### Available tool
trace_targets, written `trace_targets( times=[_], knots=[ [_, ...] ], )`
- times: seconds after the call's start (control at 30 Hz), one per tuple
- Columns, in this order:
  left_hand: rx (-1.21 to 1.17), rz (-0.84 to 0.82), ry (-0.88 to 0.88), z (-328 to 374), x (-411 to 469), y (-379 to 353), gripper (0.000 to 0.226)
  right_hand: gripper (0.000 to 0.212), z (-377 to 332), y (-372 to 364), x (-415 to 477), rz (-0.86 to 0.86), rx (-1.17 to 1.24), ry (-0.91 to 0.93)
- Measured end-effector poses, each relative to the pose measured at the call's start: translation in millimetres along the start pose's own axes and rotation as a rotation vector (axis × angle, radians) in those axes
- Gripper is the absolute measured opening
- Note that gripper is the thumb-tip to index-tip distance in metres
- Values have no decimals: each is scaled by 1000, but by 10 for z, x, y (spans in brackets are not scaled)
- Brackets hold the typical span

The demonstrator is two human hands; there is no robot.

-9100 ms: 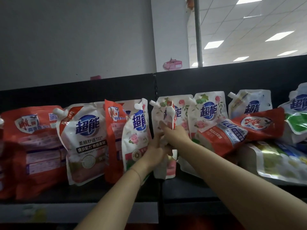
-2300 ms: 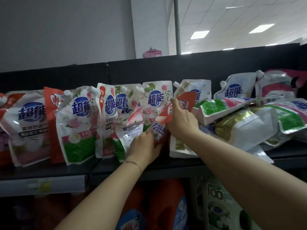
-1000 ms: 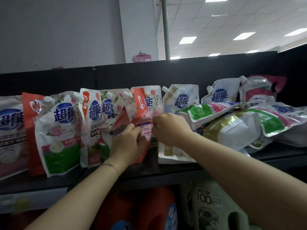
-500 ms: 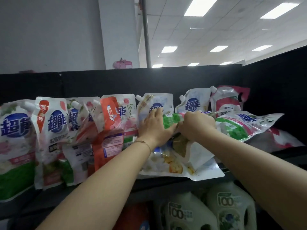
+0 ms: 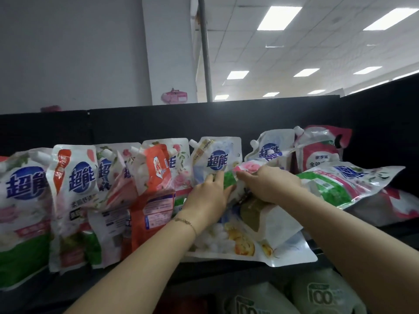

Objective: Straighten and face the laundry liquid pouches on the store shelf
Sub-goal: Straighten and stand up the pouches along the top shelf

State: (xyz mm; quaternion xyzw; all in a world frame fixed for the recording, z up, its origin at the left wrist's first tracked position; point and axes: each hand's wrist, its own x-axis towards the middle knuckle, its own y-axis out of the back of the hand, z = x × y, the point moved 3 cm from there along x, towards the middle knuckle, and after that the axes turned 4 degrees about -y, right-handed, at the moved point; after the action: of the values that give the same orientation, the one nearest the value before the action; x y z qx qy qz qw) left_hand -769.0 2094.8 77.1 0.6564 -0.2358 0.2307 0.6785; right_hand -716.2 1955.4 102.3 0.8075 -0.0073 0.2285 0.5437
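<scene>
Green pouch (image 5: 229,180) gripped: L hand (image 5: 207,197), R hand (image 5: 271,186).

1. Setting: retail store, detergent aisle.
2. Many branded laundry liquid pouches (image 5: 216,159) crowd one dark shelf (image 5: 226,270), some upright, some toppled.
3. A black back panel (image 5: 158,123) stands behind the stock; large detergent jugs (image 5: 324,295) sit on the tier below.
4. Overhead: tiled drop ceiling (image 5: 317,53) with rows of recessed light panels (image 5: 280,18), extending far beyond the shelving.
</scene>
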Motion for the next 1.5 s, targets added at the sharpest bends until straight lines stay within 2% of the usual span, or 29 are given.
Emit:
trace_targets(
  times=[0.17, 0.3, 0.47, 0.6, 0.7, 0.77, 0.83, 0.87, 0.97, 1.07, 1.17, 1.3, 1.4, 1.43, 1.5],
  knots=[
    [-68, 2, 77, -276, -212, 89, 37, 38, -493, -59, -144, 77, 356, 213],
    [-165, 99, 68, -500, -476, 145, 36, 27, -940, -103, -340, 86, 367, 377],
    [-184, 217, 180, -744, -740, 299, 60, 21, -1410, -373, -399, 67, 441, 489],
    [-128, 217, 161, -1006, -922, 418, 52, 23, -1749, -691, -433, 52, 574, 504],
    [-45, 164, 173, -1209, -1034, 500, 63, 32, -1921, -860, -532, -26, 717, 486],
    [-42, 149, 186, -1309, -1091, 521, 57, 32, -1955, -893, -572, -67, 749, 471],
    [-85, 126, 185, -1395, -1152, 488, 56, 28, -1918, -859, -590, -98, 710, 445],
    [-57, 89, 163, -1435, -1178, 435, 66, 26, -1873, -820, -595, -110, 649, 430],
    [307, -91, 45, -1486, -1244, 199, 113, 23, -1665, -727, -614, -128, 439, 365],
    [504, -110, 44, -1487, -1244, 79, 130, 23, -1539, -699, -680, -96, 306, 332],
    [540, -38, 25, -1583, -1186, 71, 122, 23, -1577, -745, -679, -74, 264, 318],
    [567, -93, 67, -1701, -1112, 18, 112, 22, -1610, -789, -680, -54, 242, 372],
    [566, -53, 71, -1740, -1048, -22, 108, 24, -1613, -819, -688, -88, 182, 450],
    [571, -26, 72, -1718, -1029, -8, 106, 28, -1621, -828, -691, -103, 143, 471],
    [560, -54, 73, -1671, -1005, 30, 107, 49, -1649, -860, -680, -118, 14, 516]
  ],
)
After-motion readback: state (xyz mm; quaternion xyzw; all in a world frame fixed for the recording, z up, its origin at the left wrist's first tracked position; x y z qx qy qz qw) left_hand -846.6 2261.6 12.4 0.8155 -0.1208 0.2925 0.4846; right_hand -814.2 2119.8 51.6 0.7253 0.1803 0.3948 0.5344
